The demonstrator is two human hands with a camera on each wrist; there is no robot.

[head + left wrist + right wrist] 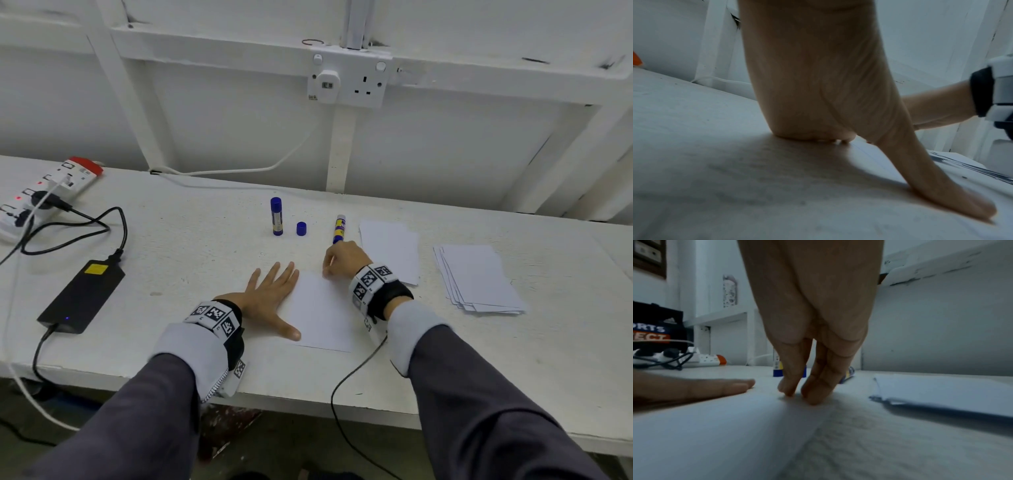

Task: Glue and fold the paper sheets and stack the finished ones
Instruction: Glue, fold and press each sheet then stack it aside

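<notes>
A white paper sheet (322, 308) (715, 434) lies flat near the table's front edge. My left hand (274, 294) (818, 81) rests open and flat, fingers spread, with the palm and thumb on the sheet's left edge. My right hand (329, 270) (797, 394) stands over the sheet's far right corner, with thumb and fingertips pressing down on it. An uncapped glue stick (339, 229) lies just beyond the right hand. Its blue cap (301, 228) stands beside a capped upright glue stick (276, 216). Two paper stacks (390, 250) (479, 277) lie to the right.
A power strip (48, 192) and a black adapter (82, 294) with cables occupy the table's left side. A wall socket (349, 80) sits on the white frame behind. A thin cable hangs off the front edge under my right wrist.
</notes>
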